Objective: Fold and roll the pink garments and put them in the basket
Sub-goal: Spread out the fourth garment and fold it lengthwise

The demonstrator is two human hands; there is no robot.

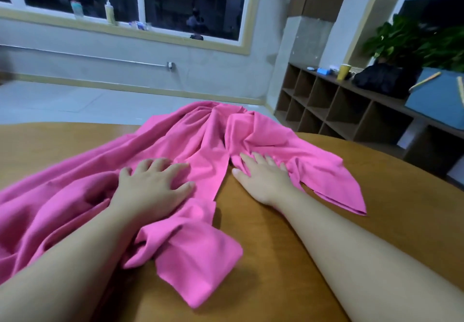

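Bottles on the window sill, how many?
2: a teal bottle at the sill's left, and a yellow pump bottle just right of it. Smaller blurred items further right aren't identifiable.

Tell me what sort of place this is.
Probably a classroom or activity room, not a home: a long low cubby shelf along the wall, large windows with a pump bottle on the sill, and a bare tiled floor beyond the wooden table.

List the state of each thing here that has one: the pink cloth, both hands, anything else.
pink garment: unfolded, rumpled, spread on the table
left hand: flat, pressing the garment
right hand: flat, fingers on the garment's edge
pump bottle: upright on the windowsill
yellow cup: upright on the shelf
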